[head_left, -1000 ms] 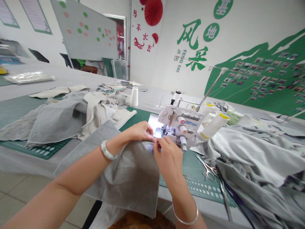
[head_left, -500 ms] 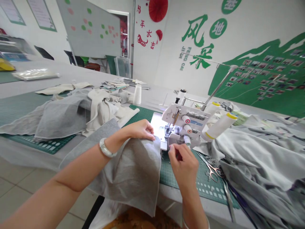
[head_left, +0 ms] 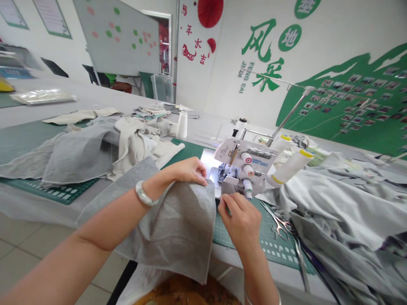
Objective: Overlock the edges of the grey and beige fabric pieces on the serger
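My left hand [head_left: 193, 171], with a pale bangle at its wrist, pinches the top edge of a grey cloth [head_left: 178, 220] that hangs over the table edge toward my lap. Just right of the cloth's corner is my right hand [head_left: 240, 216], its fingers closed in front of the sewing machine [head_left: 244, 161]; whatever is between its fingertips is too small to make out. The machine's light shines on its metal plate [head_left: 208, 161], close beyond my left fingertips.
Scissors [head_left: 281, 224] and long tweezers [head_left: 302, 264] lie on the green mat [head_left: 273, 250]. Grey fabric [head_left: 346, 203] is heaped at the right, more cloth [head_left: 85, 152] at the left. A white thread cone [head_left: 182, 125] stands behind; yellow-ended cones [head_left: 292, 167] lean beside the machine.
My right hand has moved slightly left, closer to the cloth's corner, and its fingers look more closed. My left hand keeps its pinch on the cloth. The view has shifted slightly.
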Demonstrator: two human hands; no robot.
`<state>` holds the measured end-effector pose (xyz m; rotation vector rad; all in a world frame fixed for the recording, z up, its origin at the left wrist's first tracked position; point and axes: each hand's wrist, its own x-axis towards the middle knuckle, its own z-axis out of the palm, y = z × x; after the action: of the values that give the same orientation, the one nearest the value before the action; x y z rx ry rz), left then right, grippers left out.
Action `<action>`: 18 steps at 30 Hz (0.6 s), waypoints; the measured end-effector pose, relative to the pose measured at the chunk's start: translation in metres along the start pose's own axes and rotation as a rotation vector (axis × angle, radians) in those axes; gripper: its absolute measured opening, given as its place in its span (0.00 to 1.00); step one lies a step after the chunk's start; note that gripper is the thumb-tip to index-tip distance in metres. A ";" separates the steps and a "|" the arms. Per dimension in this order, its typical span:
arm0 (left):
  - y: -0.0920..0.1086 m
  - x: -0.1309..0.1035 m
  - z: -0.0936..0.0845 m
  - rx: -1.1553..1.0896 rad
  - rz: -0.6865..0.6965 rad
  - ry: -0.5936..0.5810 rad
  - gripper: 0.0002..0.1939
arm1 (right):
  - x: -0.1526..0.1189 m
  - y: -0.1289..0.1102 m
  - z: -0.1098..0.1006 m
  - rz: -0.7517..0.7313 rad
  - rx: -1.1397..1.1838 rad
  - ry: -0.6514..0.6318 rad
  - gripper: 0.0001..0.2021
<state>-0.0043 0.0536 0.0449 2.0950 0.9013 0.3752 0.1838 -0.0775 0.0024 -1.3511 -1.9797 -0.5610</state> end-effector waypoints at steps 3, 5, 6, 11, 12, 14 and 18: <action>-0.004 -0.004 -0.005 -0.016 -0.019 -0.022 0.14 | 0.022 -0.013 0.000 -0.057 -0.061 -0.069 0.14; -0.006 -0.010 -0.009 -0.052 -0.045 -0.059 0.14 | 0.039 -0.026 0.005 -0.060 -0.075 -0.194 0.12; -0.007 -0.014 -0.011 -0.073 -0.068 -0.076 0.14 | 0.048 -0.033 0.009 -0.030 -0.086 -0.263 0.11; -0.018 -0.034 -0.021 -0.159 -0.133 -0.109 0.11 | 0.087 -0.054 0.034 0.122 -0.085 -0.507 0.09; -0.019 -0.036 -0.021 -0.172 -0.125 -0.103 0.11 | 0.094 -0.054 0.038 0.140 -0.085 -0.510 0.09; -0.020 -0.036 -0.019 -0.190 -0.099 -0.055 0.12 | 0.107 -0.049 0.045 0.172 -0.091 -0.509 0.11; -0.014 -0.017 -0.003 -0.176 0.003 0.057 0.12 | 0.127 -0.035 0.045 0.219 -0.122 -0.510 0.12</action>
<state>-0.0239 0.0490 0.0367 1.9330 0.8654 0.5001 0.1077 0.0207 0.0646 -1.9060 -2.1686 -0.2509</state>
